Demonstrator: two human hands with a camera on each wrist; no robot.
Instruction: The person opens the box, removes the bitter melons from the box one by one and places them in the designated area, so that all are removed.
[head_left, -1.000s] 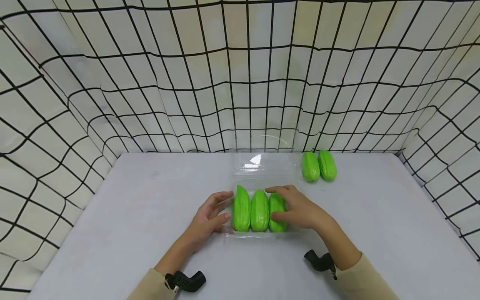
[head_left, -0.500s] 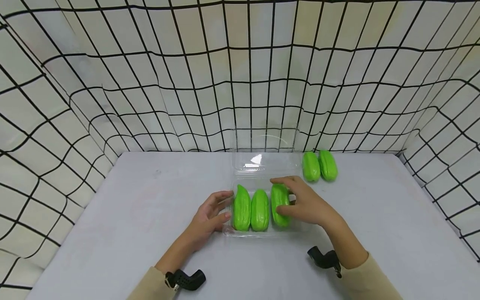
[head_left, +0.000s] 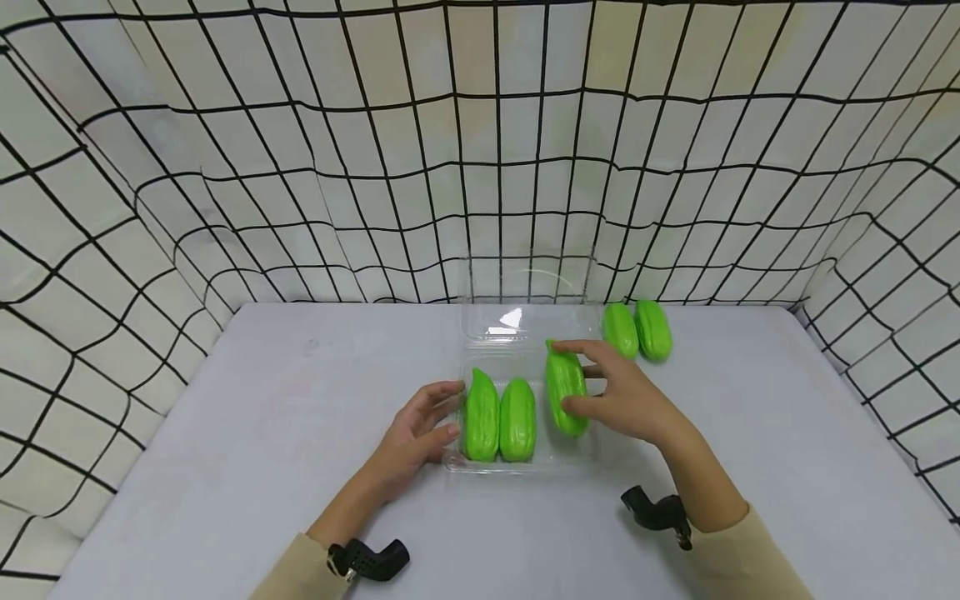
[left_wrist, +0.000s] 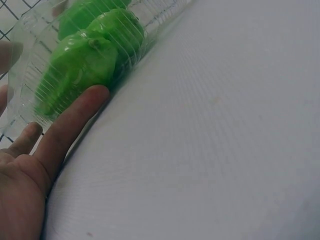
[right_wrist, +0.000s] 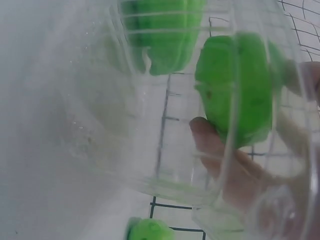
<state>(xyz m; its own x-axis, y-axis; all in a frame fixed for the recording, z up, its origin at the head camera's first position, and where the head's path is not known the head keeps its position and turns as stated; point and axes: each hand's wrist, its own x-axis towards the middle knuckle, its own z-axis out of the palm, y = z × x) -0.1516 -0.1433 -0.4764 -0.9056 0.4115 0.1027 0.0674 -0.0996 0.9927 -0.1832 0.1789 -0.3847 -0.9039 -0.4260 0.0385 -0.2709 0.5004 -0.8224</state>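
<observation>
My right hand (head_left: 622, 392) pinches a green ridged gourd (head_left: 566, 392) between thumb and fingers, over the right part of an open clear plastic clamshell box (head_left: 517, 468). The gourd leans, its pointed tip up and to the left. Two more gourds lie side by side in the left half of the box, a left one (head_left: 482, 421) and a right one (head_left: 517, 421). At the box's left wall my left hand (head_left: 416, 437) rests with fingers spread; in the left wrist view its straight thumb (left_wrist: 75, 120) lies along the clear wall.
Two further green gourds (head_left: 637, 331) lie on the white table (head_left: 337, 358) at the back right. The box's raised clear lid (head_left: 525, 321) stands behind it. Black wire grid (head_left: 495, 167) over white panels closes in the back and sides.
My right hand has lifted the rightmost gourd from beside the other two and carried it backward and slightly right, tilting it. The left hand has stayed at the box.
</observation>
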